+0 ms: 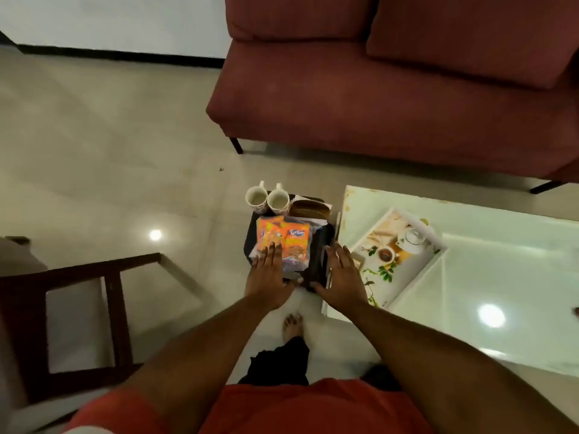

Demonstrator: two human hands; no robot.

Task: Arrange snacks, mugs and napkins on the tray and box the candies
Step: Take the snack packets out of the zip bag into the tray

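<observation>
I hold a dark tray in the air over the floor, left of the glass table. My left hand grips its near left edge, fingers lying over two orange snack packets. My right hand grips the near right edge. At the tray's far end stand two white mugs side by side. A brown bun-like snack lies next to them on something white, maybe napkins. No candies or box can be made out.
A white printed tray with a teapot picture lies on the glass table at right. A maroon sofa stands beyond. A dark wooden chair is at left. My bare foot is on the tiled floor.
</observation>
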